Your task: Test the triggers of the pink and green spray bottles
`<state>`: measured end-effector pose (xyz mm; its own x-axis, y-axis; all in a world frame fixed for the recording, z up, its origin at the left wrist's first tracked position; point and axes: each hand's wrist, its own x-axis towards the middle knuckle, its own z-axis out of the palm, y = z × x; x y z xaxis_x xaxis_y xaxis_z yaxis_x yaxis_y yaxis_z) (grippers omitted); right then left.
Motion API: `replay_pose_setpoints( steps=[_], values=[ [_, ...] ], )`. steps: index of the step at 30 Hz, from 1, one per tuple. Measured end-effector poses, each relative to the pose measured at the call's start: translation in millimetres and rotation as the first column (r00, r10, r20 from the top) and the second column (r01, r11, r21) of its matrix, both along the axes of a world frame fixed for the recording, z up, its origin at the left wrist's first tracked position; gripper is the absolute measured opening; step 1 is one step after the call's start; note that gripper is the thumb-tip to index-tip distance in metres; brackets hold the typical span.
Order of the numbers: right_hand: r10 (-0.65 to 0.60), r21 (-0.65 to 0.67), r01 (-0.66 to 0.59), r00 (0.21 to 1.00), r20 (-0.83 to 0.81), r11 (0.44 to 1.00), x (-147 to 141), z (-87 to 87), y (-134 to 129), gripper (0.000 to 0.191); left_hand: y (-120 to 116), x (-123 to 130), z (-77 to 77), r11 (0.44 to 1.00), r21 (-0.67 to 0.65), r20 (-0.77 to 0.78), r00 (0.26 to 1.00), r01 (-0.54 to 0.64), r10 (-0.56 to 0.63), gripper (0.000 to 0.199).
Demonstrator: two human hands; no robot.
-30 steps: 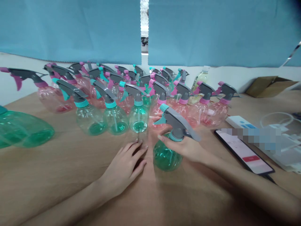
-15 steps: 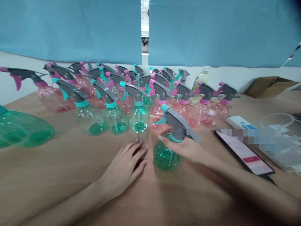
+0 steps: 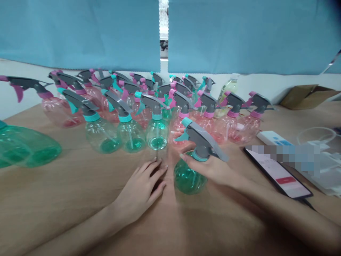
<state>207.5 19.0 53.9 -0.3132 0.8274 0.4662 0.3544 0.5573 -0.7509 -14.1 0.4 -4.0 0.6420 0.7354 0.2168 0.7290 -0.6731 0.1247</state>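
Note:
My right hand [image 3: 210, 169] is wrapped round the neck of a green spray bottle [image 3: 189, 176] with a grey and turquoise trigger head. The thumb lies on the near side, and some fingertips show behind the head. My left hand [image 3: 141, 186] rests flat on the wooden table [image 3: 87, 199], palm down with fingers stretched out, holding nothing. Just beyond it stands a clear green spray bottle [image 3: 157, 135], beside two similar ones, a middle bottle [image 3: 131, 137] and a left bottle [image 3: 102, 137]. Behind my right hand is a pink spray bottle [image 3: 182, 124].
Several pink and green spray bottles crowd the back. Green bottles [image 3: 32, 147] sit at the left edge. To the right are a phone [image 3: 277, 174] with a cable, a white box [image 3: 274, 138], a clear plastic item [image 3: 330, 170] and a cardboard box [image 3: 306, 96]. A yellowish bottle [image 3: 229, 87] stands near the wall.

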Motion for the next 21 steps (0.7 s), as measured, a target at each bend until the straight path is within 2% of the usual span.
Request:
replay_pose_setpoints(
  steps=[6, 12, 16, 21],
  values=[
    [0.023, 0.020, -0.023, 1.000, -0.018, 1.000, 2, -1.7, 0, 0.040, 0, -1, -1.2, 1.000, -0.003, 0.008, 1.000, 0.003, -0.003, 0.041],
    [0.043, -0.040, -0.045, 0.999, -0.032, 0.998, 2, -1.0, 0, 0.047, 0, -1, -0.1, 1.000, -0.013, 0.014, 1.000, 0.000, 0.000, 0.040],
    [0.019, -0.072, -0.021, 0.999, -0.031, 0.997, 0, 3.0, 0, 0.038, 1, 0, 0.4, 1.000, -0.007, 0.023, 1.000, 0.005, -0.004, 0.040],
    [0.035, -0.050, -0.037, 0.998, -0.051, 0.998, -2, 8.8, 0, 0.022, 1, 0, 0.8, 1.000, -0.011, 0.009, 1.000, 0.002, -0.002, 0.040]
  ],
)
